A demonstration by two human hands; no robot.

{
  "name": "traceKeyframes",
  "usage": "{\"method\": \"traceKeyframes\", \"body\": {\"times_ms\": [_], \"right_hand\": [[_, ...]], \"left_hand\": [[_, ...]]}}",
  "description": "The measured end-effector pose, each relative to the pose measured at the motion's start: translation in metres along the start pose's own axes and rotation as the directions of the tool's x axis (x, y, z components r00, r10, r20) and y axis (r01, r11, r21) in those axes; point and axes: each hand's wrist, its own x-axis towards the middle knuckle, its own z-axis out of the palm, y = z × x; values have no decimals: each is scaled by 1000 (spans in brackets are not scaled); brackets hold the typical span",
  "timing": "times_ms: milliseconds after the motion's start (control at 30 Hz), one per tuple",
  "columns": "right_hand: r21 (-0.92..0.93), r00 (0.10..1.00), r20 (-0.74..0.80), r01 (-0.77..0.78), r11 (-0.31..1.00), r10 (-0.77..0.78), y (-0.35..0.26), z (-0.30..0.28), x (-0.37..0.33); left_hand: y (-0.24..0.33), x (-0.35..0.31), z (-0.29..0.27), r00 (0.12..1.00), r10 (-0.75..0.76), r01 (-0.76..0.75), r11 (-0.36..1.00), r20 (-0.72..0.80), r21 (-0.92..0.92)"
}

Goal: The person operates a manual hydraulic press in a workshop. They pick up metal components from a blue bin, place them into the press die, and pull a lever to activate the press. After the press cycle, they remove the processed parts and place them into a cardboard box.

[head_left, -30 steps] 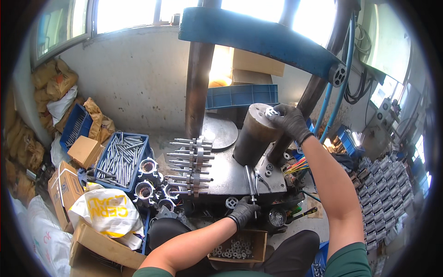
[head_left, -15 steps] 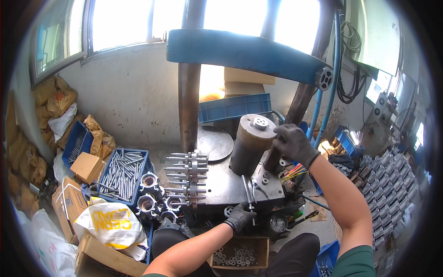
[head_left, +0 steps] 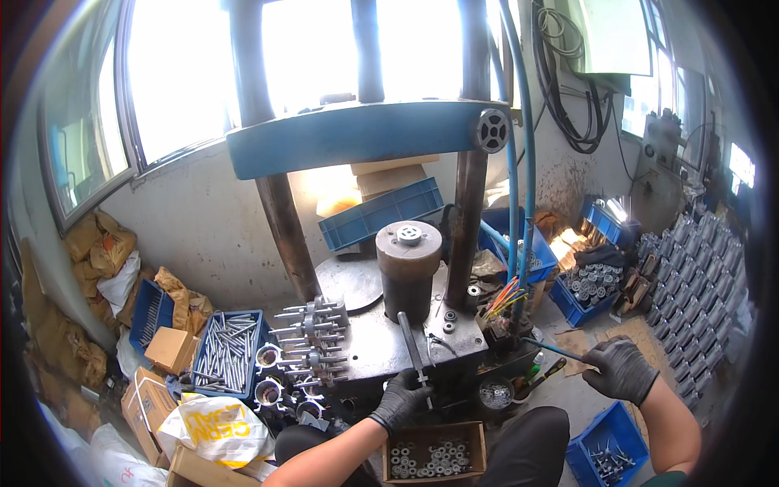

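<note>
A dark metal cylinder (head_left: 408,272) stands upright on the grey press table (head_left: 381,345), under the blue crossbeam (head_left: 357,134). My left hand (head_left: 402,398), in a black glove, grips the near end of a long metal bar (head_left: 412,345) that lies on the table and points at the cylinder. My right hand (head_left: 621,369), also gloved, is out to the right of the press, closed on a thin lever rod (head_left: 552,349) that runs left toward the machine's bundle of coloured wires (head_left: 503,296).
Finned shaft parts (head_left: 312,341) are stacked on the table's left side. A blue crate of steel rods (head_left: 227,353) and cardboard boxes (head_left: 170,349) sit to the left. A box of small rings (head_left: 434,458) is at my lap. Blue bins (head_left: 588,284) and rows of grey parts (head_left: 698,276) fill the right.
My right hand left the top of the cylinder and dropped down to the right onto the thin lever rod. My left hand stayed at the table's front edge. The view tilted upward.
</note>
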Motion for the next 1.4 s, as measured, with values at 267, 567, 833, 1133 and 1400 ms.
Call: {"method": "traceKeyframes", "body": {"times_ms": [267, 567, 833, 1133, 1400], "right_hand": [[96, 745, -663, -13, 995, 73, 6, 12, 35], [172, 694, -688, -127, 977, 212, 48, -15, 152], [312, 841, -373, -285, 907, 392, 57, -26, 172], [250, 875, -306, -308, 918, 376, 59, -24, 165], [173, 883, -367, -243, 955, 291, 31, -13, 119]], "left_hand": [[76, 18, -19, 912, 370, -377, 926, -179, -6], [197, 111, -66, 674, 686, -732, 672, -276, -117], [246, 202, -78, 637, 544, -563, 812, -547, 152], [243, 242, -102, 641, 687, -483, 707, -342, 516], [239, 251, -106, 678, 657, -427, 717, -329, 551]]}}
